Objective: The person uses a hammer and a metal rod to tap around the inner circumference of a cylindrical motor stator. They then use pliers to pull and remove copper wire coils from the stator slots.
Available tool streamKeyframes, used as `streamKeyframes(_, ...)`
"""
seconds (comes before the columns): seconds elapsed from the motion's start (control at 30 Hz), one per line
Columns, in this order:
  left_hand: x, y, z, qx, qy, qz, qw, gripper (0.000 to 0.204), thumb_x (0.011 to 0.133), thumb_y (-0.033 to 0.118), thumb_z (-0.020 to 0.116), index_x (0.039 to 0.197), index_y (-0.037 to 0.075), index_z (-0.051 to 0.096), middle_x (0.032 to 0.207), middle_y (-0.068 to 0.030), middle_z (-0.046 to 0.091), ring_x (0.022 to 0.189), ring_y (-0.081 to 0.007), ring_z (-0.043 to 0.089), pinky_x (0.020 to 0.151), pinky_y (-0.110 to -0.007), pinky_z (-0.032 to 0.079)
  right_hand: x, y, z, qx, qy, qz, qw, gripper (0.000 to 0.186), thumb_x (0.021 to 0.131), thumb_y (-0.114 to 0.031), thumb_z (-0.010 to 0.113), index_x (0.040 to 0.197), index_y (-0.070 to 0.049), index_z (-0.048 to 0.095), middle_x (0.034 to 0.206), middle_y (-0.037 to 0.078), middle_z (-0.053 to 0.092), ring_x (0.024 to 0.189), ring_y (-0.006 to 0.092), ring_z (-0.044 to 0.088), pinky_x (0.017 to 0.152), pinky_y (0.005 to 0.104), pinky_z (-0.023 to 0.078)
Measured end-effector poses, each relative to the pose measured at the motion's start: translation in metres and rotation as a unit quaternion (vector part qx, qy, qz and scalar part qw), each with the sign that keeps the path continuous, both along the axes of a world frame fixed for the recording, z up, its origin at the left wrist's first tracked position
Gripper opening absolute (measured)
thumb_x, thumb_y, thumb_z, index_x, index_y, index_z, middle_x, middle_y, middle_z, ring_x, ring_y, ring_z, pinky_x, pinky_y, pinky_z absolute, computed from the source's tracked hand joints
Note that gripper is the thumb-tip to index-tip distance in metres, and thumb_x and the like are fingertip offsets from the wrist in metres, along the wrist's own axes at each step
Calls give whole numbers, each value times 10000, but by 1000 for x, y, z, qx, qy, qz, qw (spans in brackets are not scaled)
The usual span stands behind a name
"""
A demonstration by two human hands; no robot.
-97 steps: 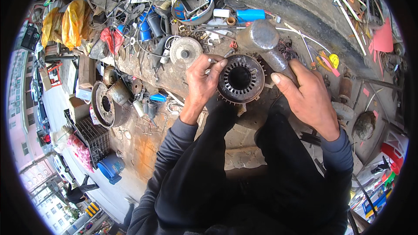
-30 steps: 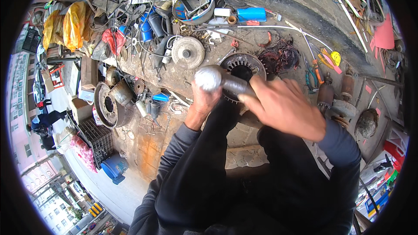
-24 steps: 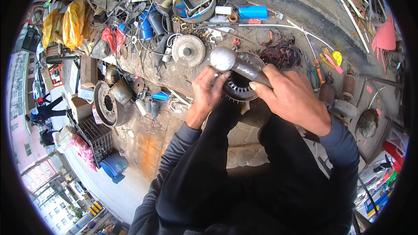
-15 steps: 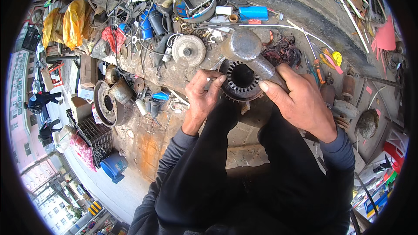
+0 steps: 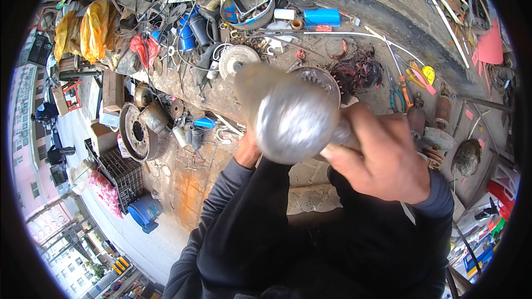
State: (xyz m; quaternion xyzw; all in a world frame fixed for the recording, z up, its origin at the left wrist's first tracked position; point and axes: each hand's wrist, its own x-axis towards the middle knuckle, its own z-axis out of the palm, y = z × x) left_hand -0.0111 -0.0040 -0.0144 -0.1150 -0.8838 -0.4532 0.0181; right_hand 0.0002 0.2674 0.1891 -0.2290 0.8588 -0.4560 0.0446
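My right hand (image 5: 382, 158) is closed around the handle of a metal hammer. Its rounded silver head (image 5: 285, 113) is raised close to the camera and blurred. Behind the head, a toothed metal stator ring (image 5: 324, 80) rests on the rusty work slab (image 5: 194, 182); only its upper right rim shows. My left hand (image 5: 247, 152) reaches to the ring's left side. Just its wrist and heel show, with the fingers hidden behind the hammer head.
Scrap crowds the slab: a round grey disc (image 5: 237, 60), a tangle of copper wire (image 5: 354, 75), pliers (image 5: 400, 97), a blue cylinder (image 5: 321, 17), a wheel drum (image 5: 136, 132). A blue bucket (image 5: 145, 213) and a wire crate (image 5: 124, 171) stand below left.
The hammer has swung up from beside the ring toward the camera and now covers most of the ring and my left fingers. My left hand has stayed at the ring.
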Motion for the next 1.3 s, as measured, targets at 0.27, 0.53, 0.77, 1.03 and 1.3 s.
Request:
streamKeyframes(0.27, 3, 8, 8, 47, 71, 14, 996, 257, 875, -64, 772, 1115, 25, 799, 1069, -167, 789, 983, -336, 787, 829, -386, 616, -13, -6, -48, 177, -121, 23, 976, 331, 1032, -301, 722, 986, 9, 615, 722, 246, 676, 685, 464, 693, 629, 544, 523)
streamKeyframes(0.53, 9, 4, 36, 48, 126, 19, 991, 102, 923, 23, 840, 997, 14, 770, 935, -115, 753, 841, -264, 739, 743, -353, 585, -13, 4, -37, 26, -124, -77, 989, 316, 1048, -282, 722, 974, -3, 596, 708, 248, 663, 683, 478, 692, 588, 533, 502)
streamKeyframes(0.77, 8, 10, 25, 57, 94, 44, 993, 101, 917, 15, 839, 981, 0, 762, 930, -115, 753, 839, -263, 739, 740, -354, 583, -10, 8, -24, 24, -193, -76, 978, 352, 1032, -314, 744, 1012, 8, 605, 783, 234, 616, 732, 474, 636, 662, 478, 480)
streamKeyframes(1.03, 10, 5, 5, -42, 55, -33, 997, 146, 975, 94, 793, 1103, 38, 749, 1105, -128, 736, 1017, -280, 717, 878, -374, 586, 4, 1, 6, -3, 25, -7, 1000, 378, 935, -310, 814, 1112, -4, 681, 856, 174, 711, 733, 391, 704, 698, 472, 543)
streamKeyframes(1.3, 10, 13, 7, 88, 31, -6, 996, 261, 853, -25, 826, 1097, 50, 775, 984, -105, 773, 833, -292, 750, 801, -363, 611, 1, -10, -42, 157, -76, 50, 983, 353, 1034, -312, 729, 996, 20, 615, 657, 202, 670, 581, 425, 669, 588, 540, 509)
